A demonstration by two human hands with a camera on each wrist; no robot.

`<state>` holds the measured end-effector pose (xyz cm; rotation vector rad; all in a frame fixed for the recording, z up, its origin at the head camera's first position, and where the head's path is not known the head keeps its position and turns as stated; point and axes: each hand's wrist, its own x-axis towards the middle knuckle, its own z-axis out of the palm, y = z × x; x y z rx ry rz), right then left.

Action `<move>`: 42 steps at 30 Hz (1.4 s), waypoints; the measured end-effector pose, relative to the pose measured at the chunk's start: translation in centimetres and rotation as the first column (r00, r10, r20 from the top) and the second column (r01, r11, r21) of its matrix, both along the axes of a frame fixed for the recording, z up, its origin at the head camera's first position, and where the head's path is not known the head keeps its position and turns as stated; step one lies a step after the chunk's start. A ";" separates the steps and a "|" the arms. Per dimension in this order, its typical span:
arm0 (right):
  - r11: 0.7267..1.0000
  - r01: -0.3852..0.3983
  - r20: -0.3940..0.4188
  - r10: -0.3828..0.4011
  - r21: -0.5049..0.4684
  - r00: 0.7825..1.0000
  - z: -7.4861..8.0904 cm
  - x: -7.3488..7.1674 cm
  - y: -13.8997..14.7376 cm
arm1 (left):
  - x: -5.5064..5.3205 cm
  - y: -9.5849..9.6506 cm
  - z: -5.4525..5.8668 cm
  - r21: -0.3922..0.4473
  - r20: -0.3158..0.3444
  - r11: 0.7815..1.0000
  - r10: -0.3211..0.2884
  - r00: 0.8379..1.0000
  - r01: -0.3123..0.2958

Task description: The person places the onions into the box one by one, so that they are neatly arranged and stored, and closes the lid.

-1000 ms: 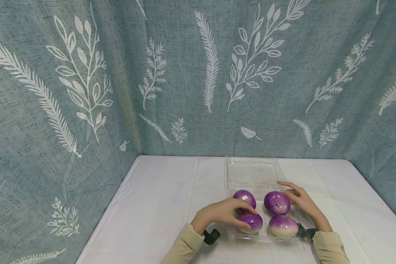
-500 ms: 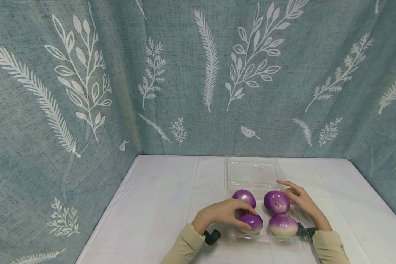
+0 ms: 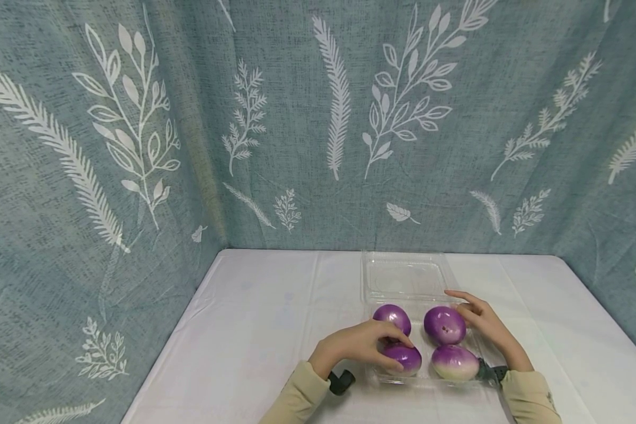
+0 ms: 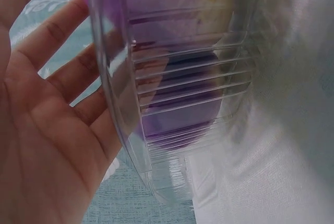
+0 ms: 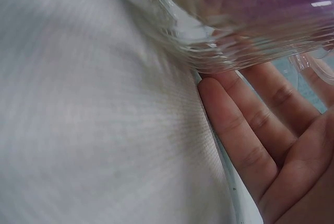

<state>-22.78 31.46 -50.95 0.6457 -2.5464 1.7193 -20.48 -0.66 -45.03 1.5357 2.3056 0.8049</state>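
Observation:
A clear plastic clamshell container (image 3: pixel 426 380) on the table holds several glossy purple onions. My left hand (image 3: pixel 352 341) reaches over its left side and grips the near left onion (image 3: pixel 407 360), thumb on the near side and fingertips on top. Behind that hand sits the far left onion (image 3: pixel 392 318), partly covered. My right hand (image 3: pixel 484 324) stands at the container's right wall, its fingers loosely extended beside the far right onion (image 3: pixel 445 325). The near right onion (image 3: pixel 456 363) shows a pale white lower half. In the right wrist view the fingers (image 5: pixel 229 114) lie along the container's outside.
The container's lid (image 3: pixel 405 277) lies folded back behind the base. A white cloth (image 3: pixel 265 330) covers the table. Blue-green curtains (image 3: pixel 297 118) with white leaf prints hang at the back and sides. Dark wrist camera mounts (image 3: pixel 341 381) show near the sleeves.

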 end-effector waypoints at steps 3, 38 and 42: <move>1.000 0.004 0.004 -0.004 0.000 1.000 0.1 0.1 -0.1 | 0.0 0.0 -0.1 -0.001 -0.003 1.000 0.001 1.000 -0.001; 1.000 -0.009 0.008 0.009 -0.011 1.000 0.0 0.0 0.0 | 0.1 -0.2 -0.6 0.000 0.020 1.000 0.018 1.000 -0.018; 1.000 0.004 0.010 -0.004 -0.004 1.000 -0.1 0.0 0.1 | 0.1 -0.2 -0.7 0.003 0.017 1.000 0.013 1.000 -0.013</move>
